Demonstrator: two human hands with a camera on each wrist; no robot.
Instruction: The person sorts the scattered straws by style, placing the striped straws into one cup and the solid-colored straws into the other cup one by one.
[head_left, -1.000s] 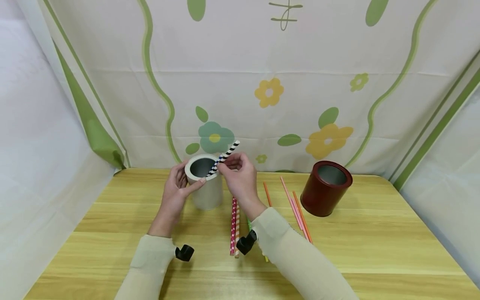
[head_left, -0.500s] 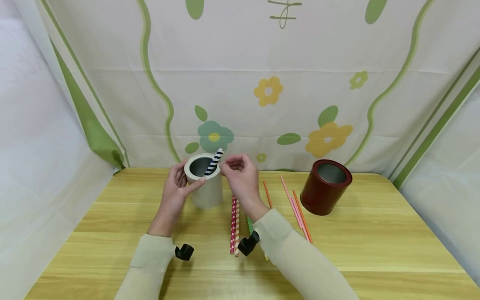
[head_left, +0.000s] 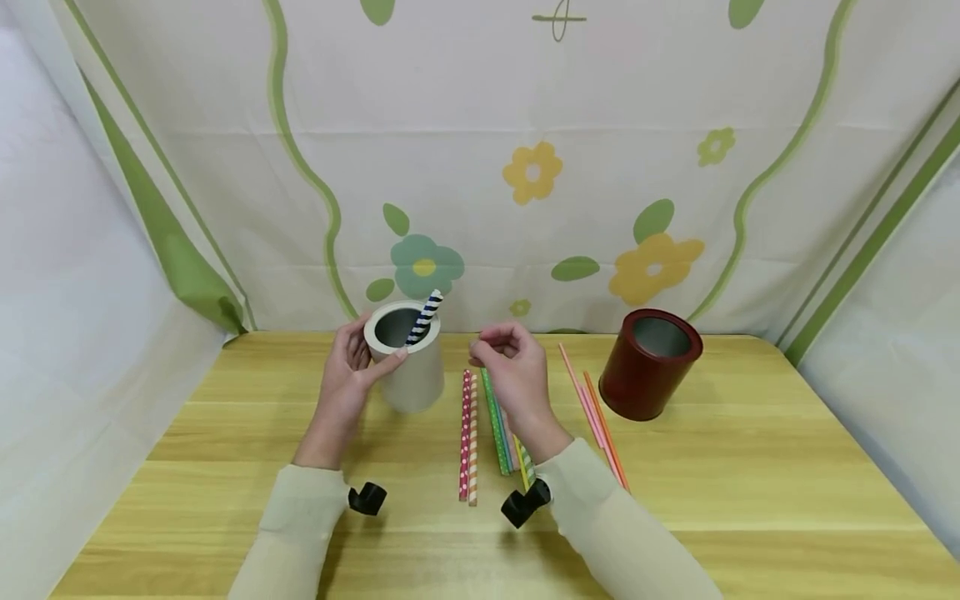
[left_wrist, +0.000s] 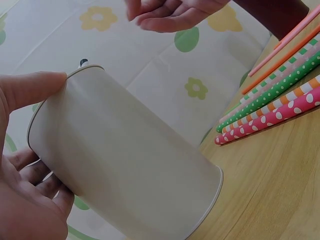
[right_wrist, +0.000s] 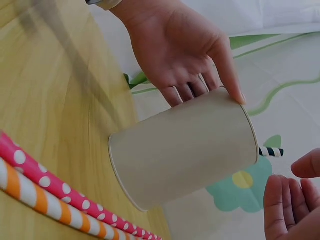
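Observation:
A white can stands on the table, and my left hand grips it, thumb at the rim and fingers around its far left side. Striped paper straws in black, blue and white lean inside the can, their tops poking above the rim. To the can's right, my right hand hovers with loosely bent fingers and holds nothing. Below it lie a pink dotted straw, an orange-striped straw and a green dotted straw. The left wrist view shows the thumb pressed near the can's rim.
A dark red can stands at the right rear. Between it and the right hand lie thin pink and orange straws. The right forearm passes close to several straws. A flowered cloth hangs behind the wooden table.
My right hand has let go of the striped straws, which dropped lower into the white can, and has moved right and slightly down. The left hand keeps its hold.

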